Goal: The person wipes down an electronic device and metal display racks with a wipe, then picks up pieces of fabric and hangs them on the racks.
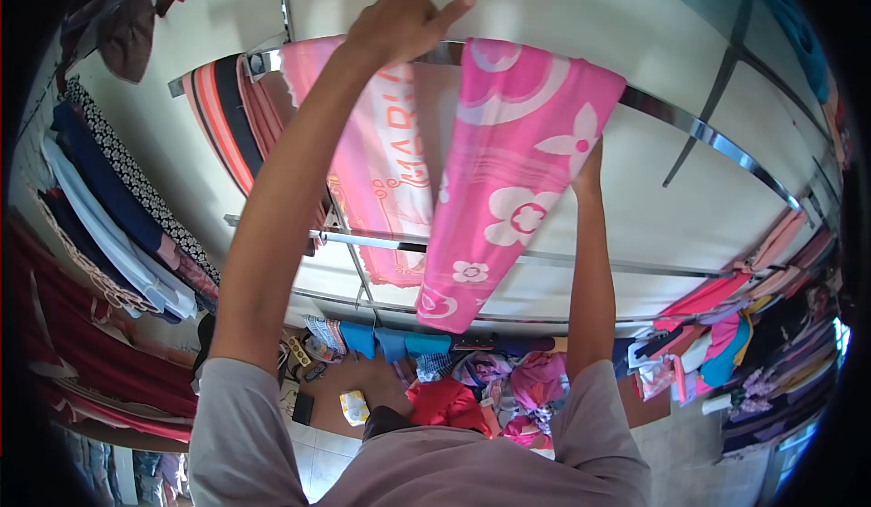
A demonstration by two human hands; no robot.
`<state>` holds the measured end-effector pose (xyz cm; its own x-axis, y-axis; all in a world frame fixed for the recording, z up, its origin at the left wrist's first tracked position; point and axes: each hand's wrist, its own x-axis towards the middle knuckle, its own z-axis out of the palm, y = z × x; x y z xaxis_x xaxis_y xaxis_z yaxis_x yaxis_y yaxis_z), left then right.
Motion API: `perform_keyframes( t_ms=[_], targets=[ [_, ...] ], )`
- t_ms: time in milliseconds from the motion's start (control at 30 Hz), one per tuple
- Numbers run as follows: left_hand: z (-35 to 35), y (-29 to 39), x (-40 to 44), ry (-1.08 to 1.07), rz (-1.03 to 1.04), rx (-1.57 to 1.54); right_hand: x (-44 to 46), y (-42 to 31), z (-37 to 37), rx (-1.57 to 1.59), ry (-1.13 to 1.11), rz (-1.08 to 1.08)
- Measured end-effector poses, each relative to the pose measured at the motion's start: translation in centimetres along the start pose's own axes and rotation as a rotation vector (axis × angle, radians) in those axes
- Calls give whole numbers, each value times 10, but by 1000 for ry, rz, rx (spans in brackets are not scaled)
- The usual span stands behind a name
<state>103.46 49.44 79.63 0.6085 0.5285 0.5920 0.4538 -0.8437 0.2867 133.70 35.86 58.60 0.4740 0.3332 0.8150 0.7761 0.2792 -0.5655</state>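
Note:
My left hand (pixel 404 28) is at the upper metal rail (pixel 445 53), just above a pale pink cloth with orange lettering (pixel 399 157) that hangs over it. The thumb stretches out to the right, apart from the bent fingers, and I see no cloth in this hand. To its right a bright pink cloth with white flowers (pixel 508 171) drapes over the same rail, folded lengthwise and slanting down to the left. My right hand (pixel 590 173) reaches up behind that cloth's right edge; the cloth hides its fingers.
Striped orange and black cloths (pixel 218 130) hang on the rail's left end. A lower metal bar (pixel 544 259) runs across the wall. Folded garments (pixel 118 207) hang at left, more clothes (pixel 753 334) at right. Below lie a red cloth (pixel 445 404) and a yellow-white packet (pixel 354 407).

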Motion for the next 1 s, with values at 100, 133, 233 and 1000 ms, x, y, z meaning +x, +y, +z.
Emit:
perform_keyframes(
  t_ms=[100,133,233,1000],
  targets=[
    [-15,-30,-7,-7,-48,18,-13,16,-10,-160,8,-38],
    [-16,-36,-8,15,-34,41,-17,17,-10,-179,0,-35],
    [-10,-38,-2,64,-16,122,-31,16,-3,-222,-52,-17],
    [56,56,-39,406,542,126,-131,69,31,-503,-717,190]
  ],
)
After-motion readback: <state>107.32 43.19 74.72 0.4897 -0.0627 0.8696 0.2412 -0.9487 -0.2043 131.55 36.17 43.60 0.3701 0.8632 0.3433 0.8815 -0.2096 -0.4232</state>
